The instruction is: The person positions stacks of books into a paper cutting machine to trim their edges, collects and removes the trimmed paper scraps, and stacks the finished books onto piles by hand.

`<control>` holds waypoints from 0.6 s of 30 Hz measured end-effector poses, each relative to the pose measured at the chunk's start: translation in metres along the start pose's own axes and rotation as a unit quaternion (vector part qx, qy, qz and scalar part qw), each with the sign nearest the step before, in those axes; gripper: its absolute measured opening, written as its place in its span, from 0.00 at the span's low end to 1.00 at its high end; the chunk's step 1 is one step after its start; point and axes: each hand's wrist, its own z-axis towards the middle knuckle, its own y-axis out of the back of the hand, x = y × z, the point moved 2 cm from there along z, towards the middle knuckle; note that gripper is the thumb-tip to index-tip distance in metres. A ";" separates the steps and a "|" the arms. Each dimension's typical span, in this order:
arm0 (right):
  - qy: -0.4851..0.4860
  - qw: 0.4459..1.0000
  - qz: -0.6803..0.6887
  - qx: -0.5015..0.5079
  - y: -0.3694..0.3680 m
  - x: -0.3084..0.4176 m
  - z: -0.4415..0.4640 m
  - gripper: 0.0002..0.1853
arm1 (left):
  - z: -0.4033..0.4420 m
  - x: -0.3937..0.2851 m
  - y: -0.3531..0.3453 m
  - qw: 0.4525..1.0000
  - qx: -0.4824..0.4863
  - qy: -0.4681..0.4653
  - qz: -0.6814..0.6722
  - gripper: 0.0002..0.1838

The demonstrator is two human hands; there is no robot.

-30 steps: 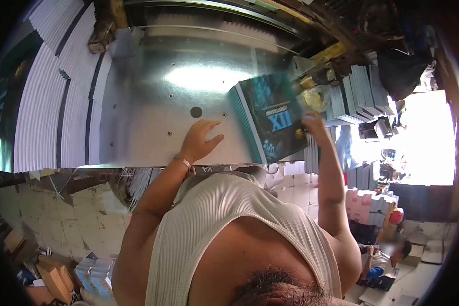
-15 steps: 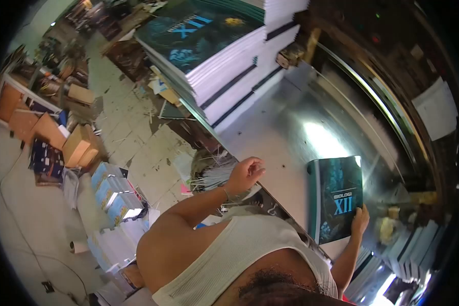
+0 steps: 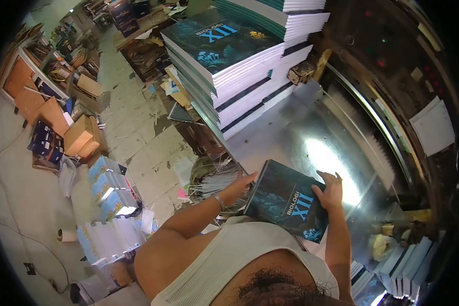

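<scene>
A dark teal book (image 3: 285, 199) marked "BIOLOGI XII" lies slanted between my hands, close to my chest and over the front edge of the metal table (image 3: 285, 140). At its left edge, my left hand (image 3: 238, 187) grips the side, some fingers hidden by the book. My right hand (image 3: 330, 191) is by the opposite edge, thumb against the cover's margin and the other fingers spread apart above the table. Farther back on the table stands a tall stack of matching books (image 3: 250, 76), white page edges facing me.
Machine housing with a bright metal bar (image 3: 364, 109) borders the table's far right. Book blocks (image 3: 408, 265) stand at lower right. Paper strips (image 3: 214, 178) are heaped below the table's left edge. Several bundles (image 3: 107, 186) and cardboard boxes (image 3: 81, 136) sit on the floor at left.
The book has turned and come left, nearer my body. My left hand has reached its left edge; my right hand has shifted from its lower right side to its upper right edge.
</scene>
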 end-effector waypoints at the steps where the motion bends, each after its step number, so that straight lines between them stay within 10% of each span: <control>1: 0.001 1.000 -0.004 -0.017 0.003 0.007 0.002 0.28 | -0.007 0.001 -0.007 1.000 0.028 -0.003 0.000 0.64; 10: -0.327 0.860 0.384 -0.071 -0.024 -0.037 -0.097 0.47 | -0.010 0.006 -0.021 0.964 0.112 -0.089 0.226 0.44; 18: -0.389 0.686 0.614 -0.032 -0.011 -0.030 -0.134 0.33 | -0.006 -0.036 -0.055 0.930 0.199 -0.236 0.198 0.38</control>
